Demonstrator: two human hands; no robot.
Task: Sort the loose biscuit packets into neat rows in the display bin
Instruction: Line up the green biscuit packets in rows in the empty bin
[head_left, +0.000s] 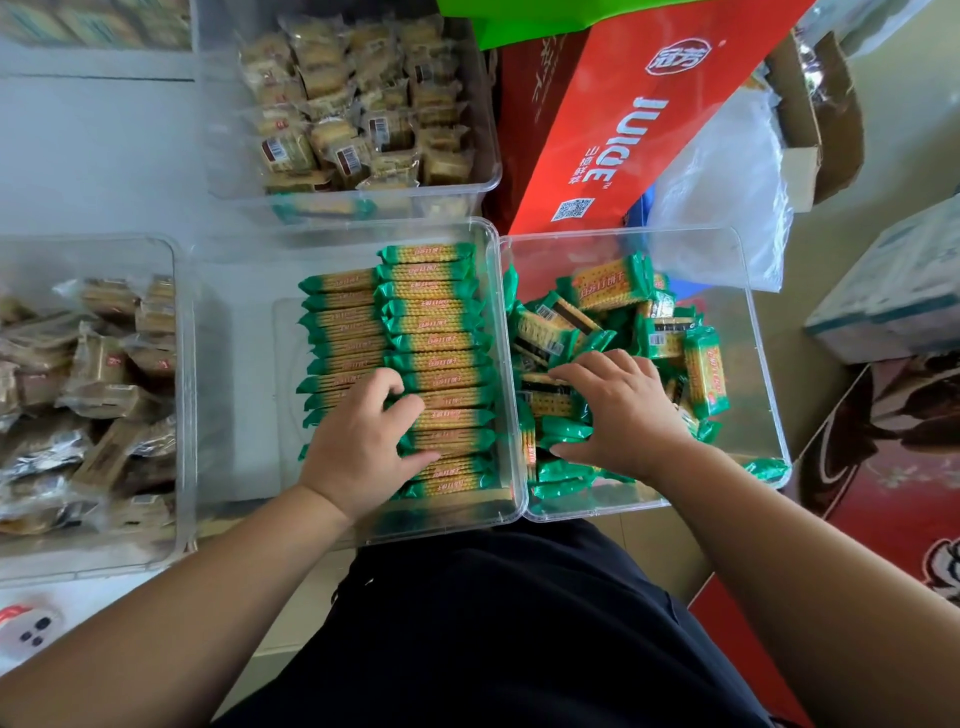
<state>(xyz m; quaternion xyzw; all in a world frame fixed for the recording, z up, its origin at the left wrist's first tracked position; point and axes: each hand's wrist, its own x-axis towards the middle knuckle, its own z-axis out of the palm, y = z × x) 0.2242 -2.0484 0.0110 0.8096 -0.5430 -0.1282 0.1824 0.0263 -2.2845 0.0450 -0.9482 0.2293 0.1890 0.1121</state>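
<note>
Two clear plastic bins stand side by side in front of me. The left display bin (488, 244) holds two neat rows of green-and-yellow biscuit packets (431, 306). My left hand (363, 441) rests on the near part of these rows, fingers spread and lightly curled over the packets. The right bin (737, 249) holds a loose heap of the same packets (608, 280), lying at all angles. My right hand (618, 410) lies palm down on that heap, fingers spread over several packets. Whether it grips one is hidden under the palm.
A clear bin of pale wrapped biscuits (358, 119) stands behind the display bin, another with brownish packets (104, 395) at the left. A red juice carton (628, 119), a clear plastic bag (727, 176) and cardboard boxes (821, 104) crowd the right.
</note>
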